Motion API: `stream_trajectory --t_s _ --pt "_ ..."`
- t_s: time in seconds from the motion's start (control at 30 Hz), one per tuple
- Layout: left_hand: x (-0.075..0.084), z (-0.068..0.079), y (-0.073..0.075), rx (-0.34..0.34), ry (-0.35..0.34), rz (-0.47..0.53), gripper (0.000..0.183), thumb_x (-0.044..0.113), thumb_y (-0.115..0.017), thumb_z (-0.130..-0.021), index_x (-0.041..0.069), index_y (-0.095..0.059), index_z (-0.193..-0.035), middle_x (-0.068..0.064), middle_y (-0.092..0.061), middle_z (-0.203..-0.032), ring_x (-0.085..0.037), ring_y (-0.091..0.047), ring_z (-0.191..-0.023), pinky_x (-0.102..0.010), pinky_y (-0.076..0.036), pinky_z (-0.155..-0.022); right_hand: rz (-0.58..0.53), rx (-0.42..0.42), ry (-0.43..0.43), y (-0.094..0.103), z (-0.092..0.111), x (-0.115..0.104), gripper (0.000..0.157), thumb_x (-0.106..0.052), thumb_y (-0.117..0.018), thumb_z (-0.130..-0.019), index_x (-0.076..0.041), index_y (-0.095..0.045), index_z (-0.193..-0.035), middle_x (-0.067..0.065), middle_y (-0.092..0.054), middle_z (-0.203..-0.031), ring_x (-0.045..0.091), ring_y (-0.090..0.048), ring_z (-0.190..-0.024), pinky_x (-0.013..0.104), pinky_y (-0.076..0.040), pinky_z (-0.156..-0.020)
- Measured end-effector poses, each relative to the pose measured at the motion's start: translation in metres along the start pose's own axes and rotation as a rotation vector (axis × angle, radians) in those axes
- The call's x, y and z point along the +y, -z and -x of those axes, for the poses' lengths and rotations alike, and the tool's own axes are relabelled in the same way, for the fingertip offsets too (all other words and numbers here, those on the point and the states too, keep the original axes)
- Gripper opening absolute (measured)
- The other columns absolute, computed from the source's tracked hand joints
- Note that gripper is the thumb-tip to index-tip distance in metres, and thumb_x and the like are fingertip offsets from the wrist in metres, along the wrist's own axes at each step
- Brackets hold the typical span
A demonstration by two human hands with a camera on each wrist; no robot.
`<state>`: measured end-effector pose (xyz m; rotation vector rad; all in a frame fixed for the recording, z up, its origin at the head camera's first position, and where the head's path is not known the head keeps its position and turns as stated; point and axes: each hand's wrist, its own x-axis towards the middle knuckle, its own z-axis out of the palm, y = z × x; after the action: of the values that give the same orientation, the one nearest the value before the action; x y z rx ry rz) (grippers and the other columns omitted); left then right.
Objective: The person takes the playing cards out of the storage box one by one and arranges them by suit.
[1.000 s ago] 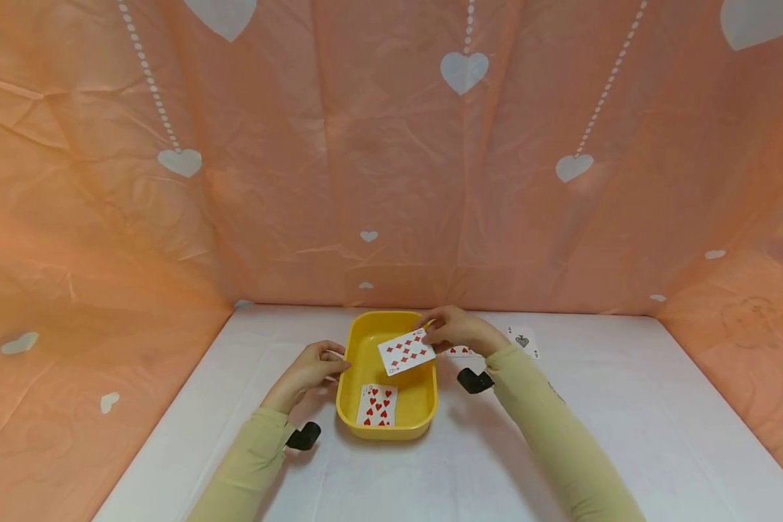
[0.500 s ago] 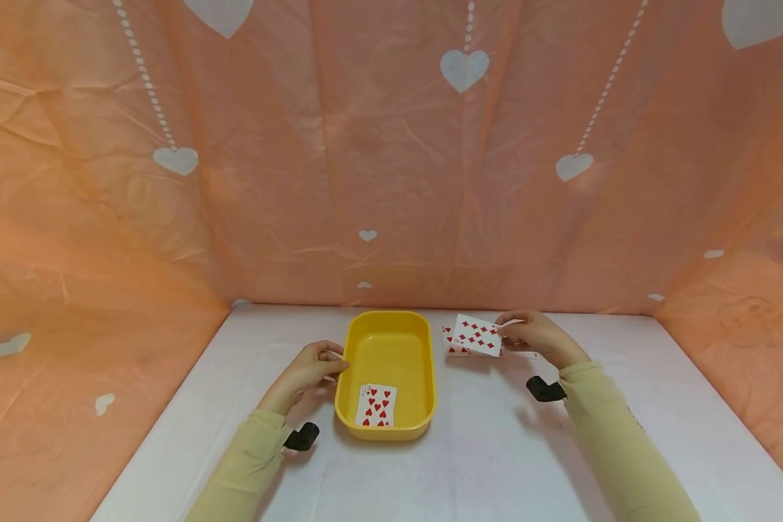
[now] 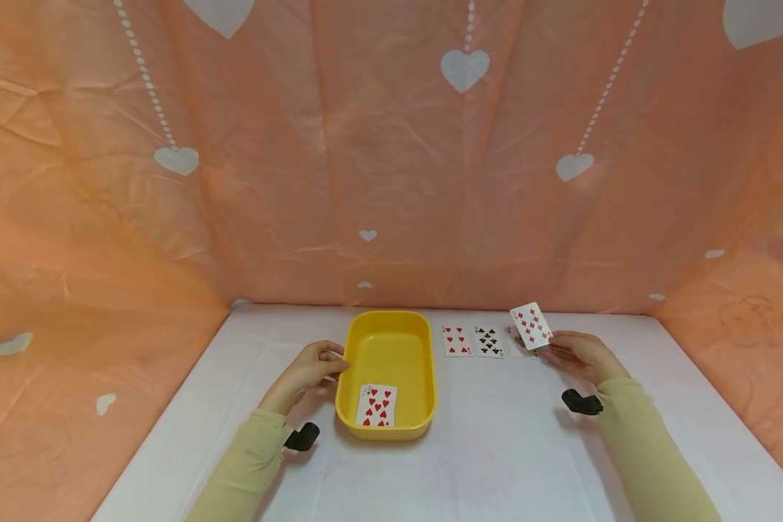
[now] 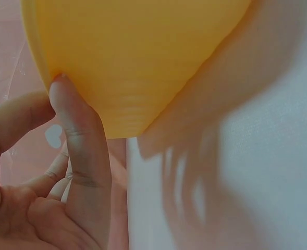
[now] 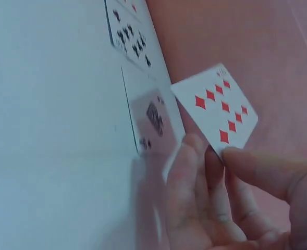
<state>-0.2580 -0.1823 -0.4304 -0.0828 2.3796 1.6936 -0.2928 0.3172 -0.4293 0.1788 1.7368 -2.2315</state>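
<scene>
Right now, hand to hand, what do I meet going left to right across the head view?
Left hand, yellow rounded tray, white red-heart playing card beside it, white black-club playing card, raised white red-diamond playing card, right hand.

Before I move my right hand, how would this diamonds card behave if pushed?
The diamonds card is probably fairly stiff, looking flat though the right hand pinches only one end. It's likely light, being so thin. A push might pivot it about that pinch.

- Bench (image 3: 502,435) in front of the cards (image 3: 489,342) gives passage
- Yellow tray (image 3: 391,362) blocks the left hand (image 3: 307,368) on its right
- Orange curtain (image 3: 404,196) bars the far edge
</scene>
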Motion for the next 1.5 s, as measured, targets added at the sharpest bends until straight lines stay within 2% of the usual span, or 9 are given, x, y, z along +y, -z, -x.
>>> stream_trajectory --t_s 0.17,0.23,0.5,0.6,0.8,1.07,1.3,1.5 --pt "-0.001 0.0 -0.001 0.007 -0.002 -0.004 0.031 0.008 -0.067 -0.088 -0.003 -0.054 -0.114 -0.011 -0.064 -0.088 -0.02 -0.062 -0.068 -0.036 -0.054 -0.064 -0.06 0.082 -0.033 0.013 0.008 0.001 0.014 -0.003 -0.056 -0.095 -0.005 -0.07 -0.092 0.012 -0.069 -0.094 0.016 -0.068 -0.089 0.033 -0.046 -0.093" --pt "0.0 0.0 -0.001 0.008 0.0 0.0 0.031 0.008 -0.067 -0.088 -0.003 -0.054 -0.114 -0.011 -0.064 -0.089 -0.02 -0.062 -0.068 -0.036 -0.054 -0.065 -0.049 0.108 -0.037 0.018 0.012 0.001 0.013 -0.005 -0.058 -0.094 -0.007 -0.07 -0.091 0.01 -0.07 -0.093 0.015 -0.068 -0.088 0.031 -0.047 -0.091" --pt "0.0 0.001 -0.001 0.012 0.004 -0.008 0.032 0.009 -0.068 -0.088 -0.003 -0.054 -0.115 -0.011 -0.065 -0.088 -0.02 -0.062 -0.069 -0.036 -0.054 -0.065 -0.038 0.095 0.043 0.038 0.02 0.013 0.016 0.003 -0.054 -0.094 -0.005 -0.068 -0.09 0.01 -0.069 -0.09 0.017 -0.069 -0.086 0.031 -0.05 -0.087" --pt "-0.001 0.002 -0.001 0.013 0.01 -0.011 0.033 0.009 -0.068 -0.088 -0.002 -0.054 -0.116 -0.011 -0.065 -0.089 -0.02 -0.062 -0.071 -0.036 -0.054 -0.065 -0.044 0.101 0.049 0.043 0.02 0.016 0.018 0.005 -0.054 -0.093 -0.004 -0.069 -0.088 0.009 -0.069 -0.089 0.017 -0.069 -0.085 0.032 -0.05 -0.086" --pt "-0.001 0.003 -0.002 0.012 0.015 -0.017 0.033 0.009 -0.068 -0.088 -0.002 -0.054 -0.116 -0.012 -0.065 -0.09 -0.02 -0.062 -0.072 -0.037 -0.054 -0.067 -0.053 0.166 0.007 0.039 0.023 0.016 0.016 0.009 -0.058 -0.089 -0.001 -0.069 -0.084 0.012 -0.069 -0.085 0.02 -0.07 -0.082 0.034 -0.051 -0.083" --pt "0.0 0.001 -0.002 0.011 0.01 -0.014 0.033 0.009 -0.068 -0.088 -0.003 -0.055 -0.115 -0.012 -0.064 -0.089 -0.02 -0.062 -0.071 -0.037 -0.055 -0.067 -0.022 0.225 -0.007 0.037 0.018 0.016 0.014 0.009 -0.061 -0.087 -0.002 -0.069 -0.082 0.011 -0.068 -0.081 0.021 -0.07 -0.077 0.033 -0.053 -0.079" --pt "0.0 0.001 -0.001 0.012 0.003 -0.006 0.032 0.008 -0.067 -0.088 -0.003 -0.055 -0.115 -0.012 -0.064 -0.088 -0.02 -0.063 -0.071 -0.036 -0.054 -0.066 0.011 0.23 -0.009 0.035 0.017 0.013 0.008 0.009 -0.06 -0.087 0.005 -0.061 -0.093 0.011 -0.067 -0.081 0.022 -0.07 -0.077 0.035 -0.053 -0.08" --pt "-0.001 0.001 -0.001 0.013 0.004 0.002 0.032 0.007 -0.067 -0.087 -0.003 -0.055 -0.115 -0.012 -0.064 -0.089 -0.02 -0.063 -0.072 -0.036 -0.055 -0.066 0.008 0.216 -0.035 0.032 0.02 0.005 0.009 0.004 -0.052 -0.091 0.004 -0.06 -0.089 0.01 -0.066 -0.077 0.019 -0.07 -0.073 0.033 -0.054 -0.079"
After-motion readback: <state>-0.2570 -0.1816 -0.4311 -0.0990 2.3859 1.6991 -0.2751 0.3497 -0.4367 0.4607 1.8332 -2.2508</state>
